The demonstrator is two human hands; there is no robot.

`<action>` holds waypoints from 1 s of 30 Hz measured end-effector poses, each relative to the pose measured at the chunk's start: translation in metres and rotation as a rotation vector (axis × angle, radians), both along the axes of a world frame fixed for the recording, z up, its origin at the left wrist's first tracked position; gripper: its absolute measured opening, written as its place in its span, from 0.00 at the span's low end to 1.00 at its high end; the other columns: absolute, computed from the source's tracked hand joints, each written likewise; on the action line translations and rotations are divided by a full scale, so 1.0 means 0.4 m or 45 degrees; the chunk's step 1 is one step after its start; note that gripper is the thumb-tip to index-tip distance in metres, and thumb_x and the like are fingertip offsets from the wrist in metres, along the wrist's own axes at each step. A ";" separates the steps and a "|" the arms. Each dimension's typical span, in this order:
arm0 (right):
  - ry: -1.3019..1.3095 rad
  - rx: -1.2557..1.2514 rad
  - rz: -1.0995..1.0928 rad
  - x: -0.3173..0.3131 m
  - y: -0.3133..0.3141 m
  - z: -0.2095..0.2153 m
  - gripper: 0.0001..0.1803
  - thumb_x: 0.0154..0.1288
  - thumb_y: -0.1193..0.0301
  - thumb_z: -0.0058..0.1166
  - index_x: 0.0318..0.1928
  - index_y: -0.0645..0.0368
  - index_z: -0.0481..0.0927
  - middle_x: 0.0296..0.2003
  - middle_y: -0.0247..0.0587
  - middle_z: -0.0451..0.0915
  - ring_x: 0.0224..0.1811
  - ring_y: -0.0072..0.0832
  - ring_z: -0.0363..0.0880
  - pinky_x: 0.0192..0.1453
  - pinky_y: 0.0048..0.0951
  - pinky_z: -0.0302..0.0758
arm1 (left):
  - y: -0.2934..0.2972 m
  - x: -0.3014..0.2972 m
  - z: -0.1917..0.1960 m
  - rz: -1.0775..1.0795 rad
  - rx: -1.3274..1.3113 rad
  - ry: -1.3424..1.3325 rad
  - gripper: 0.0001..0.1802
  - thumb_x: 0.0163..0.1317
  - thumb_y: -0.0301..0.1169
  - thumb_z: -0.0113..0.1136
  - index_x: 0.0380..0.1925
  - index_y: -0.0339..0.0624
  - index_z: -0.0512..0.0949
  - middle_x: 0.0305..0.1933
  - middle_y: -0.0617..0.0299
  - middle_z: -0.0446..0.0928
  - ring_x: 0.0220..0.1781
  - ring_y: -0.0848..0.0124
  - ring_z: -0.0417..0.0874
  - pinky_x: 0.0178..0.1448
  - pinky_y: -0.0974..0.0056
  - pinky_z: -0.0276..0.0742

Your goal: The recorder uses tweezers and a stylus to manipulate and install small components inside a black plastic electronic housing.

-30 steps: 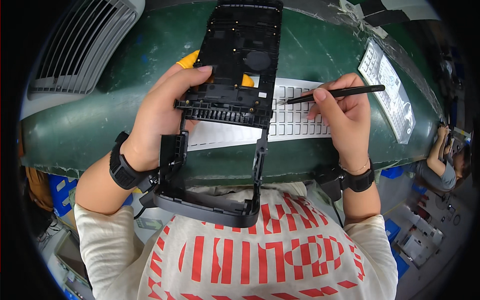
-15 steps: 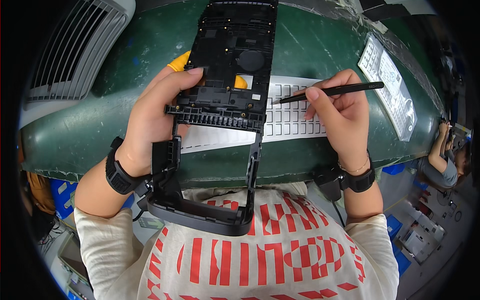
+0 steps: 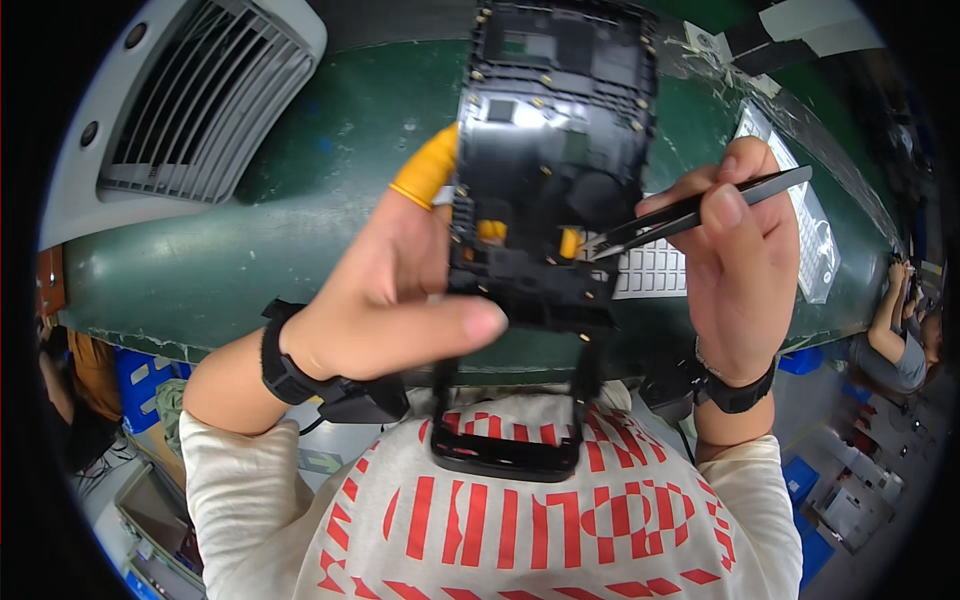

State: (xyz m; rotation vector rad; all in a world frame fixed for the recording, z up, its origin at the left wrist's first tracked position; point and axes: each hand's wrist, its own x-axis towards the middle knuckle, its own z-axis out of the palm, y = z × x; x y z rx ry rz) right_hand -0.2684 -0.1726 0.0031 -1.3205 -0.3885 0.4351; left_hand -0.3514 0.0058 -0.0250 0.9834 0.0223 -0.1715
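A black plastic frame [image 3: 560, 130] is held up over the near edge of the bench [image 3: 330, 150], its loop-shaped lower end seen in front of the printed shirt [image 3: 470, 530]. It is supported by the left hand [image 3: 385, 285], whose fingers are curled behind it and whose thumb is laid across its lower left edge; yellow finger covers [image 3: 425, 170] are worn, and yellow is also seen through openings in the frame. Black tweezers [image 3: 700, 210] are gripped between thumb and fingers of the right hand [image 3: 745, 265], their tips placed at an opening on the frame's right side; whether anything is pinched by them cannot be told. Behind the frame, a white gridded sheet [image 3: 650, 270] is partly hidden. Farther right, a bagged white sheet [image 3: 818, 250] is laid on the bench; at far left, a grey vented unit [image 3: 75, 185] is seen
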 end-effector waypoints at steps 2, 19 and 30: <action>-0.005 -0.034 -0.022 -0.008 0.024 0.006 0.12 0.54 0.71 0.46 0.35 0.58 0.58 0.25 0.38 0.70 0.29 0.28 0.74 0.38 0.23 0.68 | -0.013 -0.012 -0.007 -0.058 -0.115 -0.087 0.48 0.40 0.23 0.57 0.58 0.47 0.38 0.57 0.50 0.52 0.57 0.60 0.60 0.58 0.57 0.57; -0.266 -0.177 -0.027 -0.018 0.052 -0.026 0.13 0.52 0.73 0.49 0.32 0.57 0.58 0.19 0.36 0.69 0.20 0.17 0.67 0.32 0.22 0.69 | -0.001 -0.014 -0.027 -0.149 0.180 -0.381 0.53 0.38 0.12 0.55 0.58 0.48 0.31 0.58 0.54 0.53 0.57 0.66 0.60 0.55 0.61 0.59; -0.225 -0.149 -0.047 -0.023 0.060 -0.024 0.12 0.52 0.73 0.48 0.32 0.58 0.57 0.19 0.36 0.70 0.18 0.15 0.64 0.31 0.19 0.67 | -0.002 -0.015 -0.022 -0.130 0.208 -0.383 0.53 0.38 0.11 0.55 0.58 0.46 0.32 0.58 0.53 0.53 0.57 0.66 0.60 0.55 0.61 0.59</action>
